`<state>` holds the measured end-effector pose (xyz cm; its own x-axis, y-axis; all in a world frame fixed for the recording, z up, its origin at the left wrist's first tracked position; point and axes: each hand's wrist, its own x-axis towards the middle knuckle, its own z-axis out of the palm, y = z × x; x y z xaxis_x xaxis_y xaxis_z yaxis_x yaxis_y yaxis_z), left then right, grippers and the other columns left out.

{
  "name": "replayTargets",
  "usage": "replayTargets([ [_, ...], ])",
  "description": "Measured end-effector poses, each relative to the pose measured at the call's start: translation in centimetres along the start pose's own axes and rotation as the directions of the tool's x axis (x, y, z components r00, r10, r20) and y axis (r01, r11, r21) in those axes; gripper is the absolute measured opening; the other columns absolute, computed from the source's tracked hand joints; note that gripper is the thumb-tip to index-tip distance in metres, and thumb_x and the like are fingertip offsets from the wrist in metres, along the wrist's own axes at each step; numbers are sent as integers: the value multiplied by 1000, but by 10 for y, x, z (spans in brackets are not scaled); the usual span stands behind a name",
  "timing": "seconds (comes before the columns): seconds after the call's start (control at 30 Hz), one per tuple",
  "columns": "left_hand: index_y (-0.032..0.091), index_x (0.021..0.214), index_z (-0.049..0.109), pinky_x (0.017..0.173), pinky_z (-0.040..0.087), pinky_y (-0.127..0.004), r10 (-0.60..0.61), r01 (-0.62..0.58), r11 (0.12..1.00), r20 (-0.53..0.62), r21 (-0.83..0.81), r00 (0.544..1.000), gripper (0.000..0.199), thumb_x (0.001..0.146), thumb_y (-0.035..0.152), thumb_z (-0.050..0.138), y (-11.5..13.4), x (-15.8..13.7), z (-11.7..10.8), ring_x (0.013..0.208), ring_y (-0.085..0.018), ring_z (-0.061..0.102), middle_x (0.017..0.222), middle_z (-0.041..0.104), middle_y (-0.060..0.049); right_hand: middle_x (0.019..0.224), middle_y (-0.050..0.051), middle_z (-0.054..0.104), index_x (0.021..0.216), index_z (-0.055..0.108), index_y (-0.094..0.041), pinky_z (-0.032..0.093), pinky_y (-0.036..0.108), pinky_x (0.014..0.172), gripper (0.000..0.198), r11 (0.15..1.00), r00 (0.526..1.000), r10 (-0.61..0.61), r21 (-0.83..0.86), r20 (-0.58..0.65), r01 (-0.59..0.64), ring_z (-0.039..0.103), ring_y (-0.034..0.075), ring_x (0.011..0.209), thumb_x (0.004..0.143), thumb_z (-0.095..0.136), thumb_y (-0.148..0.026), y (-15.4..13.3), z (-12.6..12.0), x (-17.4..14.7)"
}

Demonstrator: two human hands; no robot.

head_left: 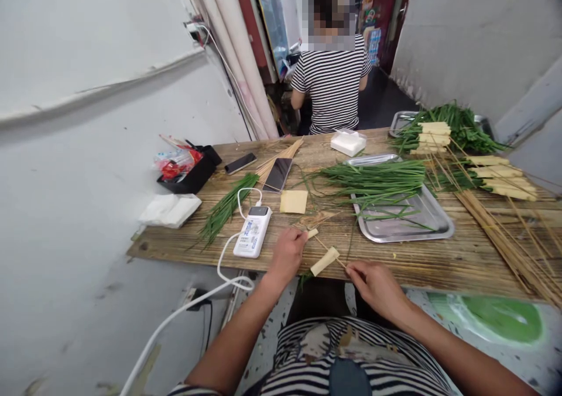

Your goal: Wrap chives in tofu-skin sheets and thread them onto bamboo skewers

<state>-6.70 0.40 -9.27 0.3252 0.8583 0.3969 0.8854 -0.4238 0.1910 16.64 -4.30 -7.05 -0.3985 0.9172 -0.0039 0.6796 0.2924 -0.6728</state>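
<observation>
My right hand (378, 286) pinches the end of a thin bamboo skewer (321, 243) near the table's front edge. A folded pale-yellow tofu-skin roll (325, 261) is threaded on it close to my right fingers. My left hand (287, 252) has its fingers closed on a second tofu-skin roll (312, 233), at the skewer's other end. A few green chive ends (304, 279) show below my left hand. Just beyond lies a small stack of flat tofu-skin sheets (294, 202). How the left fingertips grip is partly hidden.
A metal tray (406, 235) with chives (377, 179) is at right, by finished skewers (504, 176) and bare sticks (496, 238). Left are a white power bank (253, 232) with cable, phones (278, 175), more chives (230, 204) and a black box (193, 176). A person (334, 83) is beyond.
</observation>
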Motion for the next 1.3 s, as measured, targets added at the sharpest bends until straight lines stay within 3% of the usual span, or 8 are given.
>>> replayTargets([
  [0.33,15,79,66,66,33,-29,22,-20,999,36,-48,999,37,97,23,35,-3,6,-1,73,-17,48,74,58,-5,71,3,65,74,61,-20,38,25,66,34,1000,1000,-10,24,-9,10,60,17,68,92,33,-29,3,3,-1],
  [0.77,15,85,68,68,37,-29,10,0,993,84,-116,996,33,95,20,37,-4,7,-5,77,-18,50,78,61,-7,71,4,66,73,61,-20,38,26,64,35,1000,1000,-1,2,-13,1,61,17,68,92,33,-29,1,3,1],
  [1.0,16,81,68,69,38,-30,18,-8,989,65,-149,998,36,96,21,36,-4,8,-4,76,-19,49,76,60,-7,70,4,67,72,62,-20,36,25,62,34,997,999,29,-68,-24,-30,61,16,65,91,34,-26,-4,5,1],
  [1.3,16,82,68,69,37,-30,28,-13,989,99,-147,995,36,96,20,35,-6,8,-5,77,-18,49,78,61,-7,71,4,66,72,60,-19,37,25,65,32,989,998,-26,-148,-52,18,61,16,68,91,35,-20,-6,17,1],
])
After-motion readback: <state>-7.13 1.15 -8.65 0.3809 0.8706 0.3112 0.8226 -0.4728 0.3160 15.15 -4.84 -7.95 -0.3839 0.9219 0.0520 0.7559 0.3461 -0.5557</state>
